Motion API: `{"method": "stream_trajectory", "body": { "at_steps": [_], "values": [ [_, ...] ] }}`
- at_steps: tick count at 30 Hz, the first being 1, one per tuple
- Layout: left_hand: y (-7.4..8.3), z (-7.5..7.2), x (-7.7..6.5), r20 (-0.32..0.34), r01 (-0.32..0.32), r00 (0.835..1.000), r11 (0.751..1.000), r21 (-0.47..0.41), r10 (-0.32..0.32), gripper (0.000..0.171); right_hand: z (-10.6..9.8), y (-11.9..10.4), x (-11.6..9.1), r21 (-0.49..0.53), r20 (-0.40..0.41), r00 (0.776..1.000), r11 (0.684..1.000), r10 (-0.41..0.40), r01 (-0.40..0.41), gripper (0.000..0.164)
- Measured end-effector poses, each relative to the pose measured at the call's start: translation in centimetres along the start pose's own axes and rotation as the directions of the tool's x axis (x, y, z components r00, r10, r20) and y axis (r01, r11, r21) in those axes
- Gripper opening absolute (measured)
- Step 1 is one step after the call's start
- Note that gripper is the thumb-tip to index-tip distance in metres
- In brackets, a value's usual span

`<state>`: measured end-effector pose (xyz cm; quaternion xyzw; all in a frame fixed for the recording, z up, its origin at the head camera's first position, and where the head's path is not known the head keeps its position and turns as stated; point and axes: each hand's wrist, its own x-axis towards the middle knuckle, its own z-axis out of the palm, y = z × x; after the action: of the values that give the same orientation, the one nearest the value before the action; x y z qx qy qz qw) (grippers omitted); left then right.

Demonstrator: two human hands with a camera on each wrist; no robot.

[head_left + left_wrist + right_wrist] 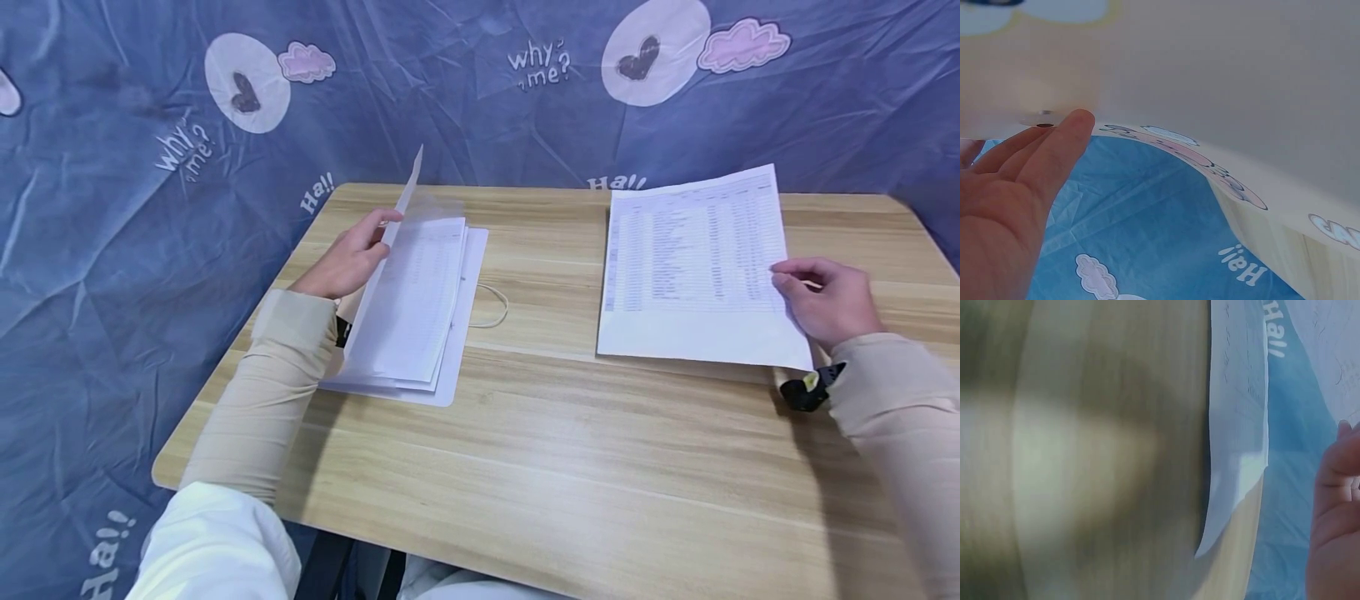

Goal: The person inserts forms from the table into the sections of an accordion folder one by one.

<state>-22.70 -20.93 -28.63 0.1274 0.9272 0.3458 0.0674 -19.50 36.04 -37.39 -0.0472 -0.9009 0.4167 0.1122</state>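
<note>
At the left of the table an open folder [465, 350] holds several white printed sheets [427, 292]. Its front cover [1241, 81] is raised almost upright. My left hand [348, 258] grips that cover by its free edge; in the left wrist view, fingers lie on its outer face, beside a small metal fastener [1044, 117], the thumb partly hidden. At the right, my right hand [832, 300] pinches the right edge of a sheet of paper [697, 250] printed with a table. The sheet is tilted up towards me. Paper [1235, 425] also shows in the right wrist view.
Everything rests on a wood-grain table [562, 442]. A thin elastic loop [491, 307] sticks out from the folder's right side. A blue printed cloth [480, 100] hangs behind the table and along its left. A black device [810, 390] sits at my right wrist.
</note>
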Motion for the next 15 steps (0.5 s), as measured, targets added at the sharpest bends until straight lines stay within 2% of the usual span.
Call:
{"method": "stream_trajectory", "body": {
  "at_steps": [10, 15],
  "values": [
    [-0.3, 0.0, 0.1, 0.012, 0.007, 1.0, 1.0, 0.002, -0.007, 0.045, 1.4, -1.1, -0.4, -0.027, 0.061, 0.998, 1.0, 0.017, -0.015, 0.037],
    [-0.3, 0.1, 0.0, 0.017, 0.0, 1.0, 1.0, 0.005, 0.0, 0.044, 2.2, -1.7, -0.6, -0.021, 0.072, 0.997, 1.0, -0.009, 0.011, 0.038]
  ]
}}
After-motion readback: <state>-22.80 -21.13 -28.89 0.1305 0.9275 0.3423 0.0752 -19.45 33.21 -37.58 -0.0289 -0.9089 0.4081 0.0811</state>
